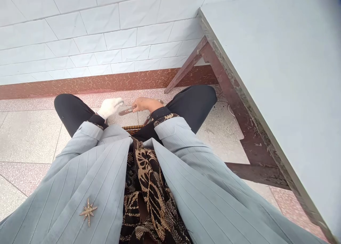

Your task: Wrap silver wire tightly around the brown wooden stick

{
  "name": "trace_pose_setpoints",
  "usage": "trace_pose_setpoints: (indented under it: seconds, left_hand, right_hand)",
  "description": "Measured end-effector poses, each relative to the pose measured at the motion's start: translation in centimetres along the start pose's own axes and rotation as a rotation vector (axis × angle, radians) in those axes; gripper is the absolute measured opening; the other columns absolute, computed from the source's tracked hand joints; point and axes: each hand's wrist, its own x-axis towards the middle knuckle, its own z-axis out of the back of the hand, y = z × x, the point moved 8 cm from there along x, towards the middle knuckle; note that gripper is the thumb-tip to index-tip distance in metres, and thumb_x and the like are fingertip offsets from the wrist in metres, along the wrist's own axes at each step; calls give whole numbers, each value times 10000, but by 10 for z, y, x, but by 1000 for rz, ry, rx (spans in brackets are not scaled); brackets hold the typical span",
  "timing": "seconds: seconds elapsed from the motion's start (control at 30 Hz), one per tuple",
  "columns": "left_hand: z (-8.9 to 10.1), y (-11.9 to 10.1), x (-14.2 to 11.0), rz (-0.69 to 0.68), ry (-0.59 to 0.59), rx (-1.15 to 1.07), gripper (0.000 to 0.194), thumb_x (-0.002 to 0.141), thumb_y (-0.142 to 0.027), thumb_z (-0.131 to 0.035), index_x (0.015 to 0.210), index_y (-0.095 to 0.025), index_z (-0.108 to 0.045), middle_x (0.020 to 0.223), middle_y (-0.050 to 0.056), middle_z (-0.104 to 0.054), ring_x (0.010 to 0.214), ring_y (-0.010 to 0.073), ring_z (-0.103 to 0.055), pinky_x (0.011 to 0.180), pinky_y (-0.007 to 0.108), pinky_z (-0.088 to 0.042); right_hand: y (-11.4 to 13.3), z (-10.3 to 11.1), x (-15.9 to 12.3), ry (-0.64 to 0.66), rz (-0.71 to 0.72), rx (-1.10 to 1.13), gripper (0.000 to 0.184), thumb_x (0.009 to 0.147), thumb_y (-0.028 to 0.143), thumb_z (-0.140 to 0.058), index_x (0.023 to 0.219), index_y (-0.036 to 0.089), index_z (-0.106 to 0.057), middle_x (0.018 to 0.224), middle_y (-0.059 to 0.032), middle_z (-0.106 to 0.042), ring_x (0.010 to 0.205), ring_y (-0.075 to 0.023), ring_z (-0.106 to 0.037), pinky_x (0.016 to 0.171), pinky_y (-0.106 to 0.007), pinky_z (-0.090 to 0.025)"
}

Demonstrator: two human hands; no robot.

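Note:
My right hand (145,103) is bare, its fingers wrapped around a long, brown, worn tool (126,111). One blunt, rounded end of the tool sticks out to the left, and I cannot make out its kind. My left hand (109,107) wears a white knitted glove and is just left of that end, with a small gap between. Its fingers are curled together; whatever they may hold is hidden. Below both hands, between my legs, shows a strip of woven brown-and-yellow edge (133,127), mostly covered by my jacket. A dark thin piece (148,120) slants under my right wrist.
On the right stands a pale-topped table (279,69) with a dark red wooden frame (226,84), close to my right knee. A white tiled wall (101,23) with a red-brown skirting (106,81) rises ahead. Speckled floor tiles (29,137) lie around my legs.

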Motion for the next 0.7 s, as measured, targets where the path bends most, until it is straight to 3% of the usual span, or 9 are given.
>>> trace_pose_setpoints:
  seconds: [0.13, 0.23, 0.33, 0.4, 0.47, 0.57, 0.7]
  left_hand:
    - [6, 8, 16, -10, -7, -204, 239, 1020, -247, -522, 1064, -162, -742, 1019, 77, -750, 942, 211, -649, 883, 336, -445]
    - [-7, 15, 20, 4, 44, -376, 184, 990, -225, -550, 927, -149, -704, 838, 41, -677, 786, 162, -587, 799, 304, -453]
    - [-32, 19, 14, 59, 112, -613, 236, 1015, -292, -509, 875, -156, -642, 687, -8, -548, 590, 112, -476, 614, 259, -418]
    - [-46, 18, 9, 85, 130, -826, 300, 1040, -380, -468, 904, -163, -624, 664, -25, -508, 517, 95, -429, 523, 239, -375]
    - [-52, 17, 5, 96, 112, -1061, 349, 1023, -474, -508, 910, -165, -623, 650, -33, -496, 485, 81, -408, 477, 223, -338]
    - [-53, 14, 3, 93, 110, -1273, 401, 952, -555, -613, 934, -156, -648, 637, -35, -514, 470, 68, -395, 456, 214, -309]
    - [-54, 10, 1, 123, 195, -1389, 318, 898, -436, -676, 1010, -139, -662, 700, -7, -594, 503, 80, -485, 495, 222, -372]
  right_hand:
    - [14, -16, -13, 261, 175, 278, 156, 854, 283, -756, 940, 168, -816, 668, 6, -646, 596, -114, -539, 661, -263, -419]
    - [24, -6, -27, 308, 356, 499, 126, 835, 280, -760, 830, 155, -771, 673, 9, -640, 603, -103, -533, 656, -253, -431]
    - [15, 24, -28, 40, 389, 746, 92, 849, 237, -754, 859, 146, -753, 698, 3, -648, 623, -101, -548, 638, -238, -434]
    - [-3, 43, -26, -206, 312, 941, 67, 886, 209, -732, 898, 143, -736, 692, 10, -639, 602, -89, -533, 614, -221, -431]
    - [-19, 49, -23, -358, 211, 1116, 82, 937, 192, -688, 872, 142, -694, 674, 13, -628, 565, -79, -516, 580, -207, -428]
    - [-29, 45, -16, -390, 107, 1295, 149, 994, 163, -621, 847, 146, -644, 640, 11, -618, 509, -76, -498, 525, -200, -416]
    - [-34, 41, -11, -357, 86, 1390, 177, 1010, 217, -652, 846, 154, -630, 632, 9, -621, 498, -76, -503, 484, -188, -398]
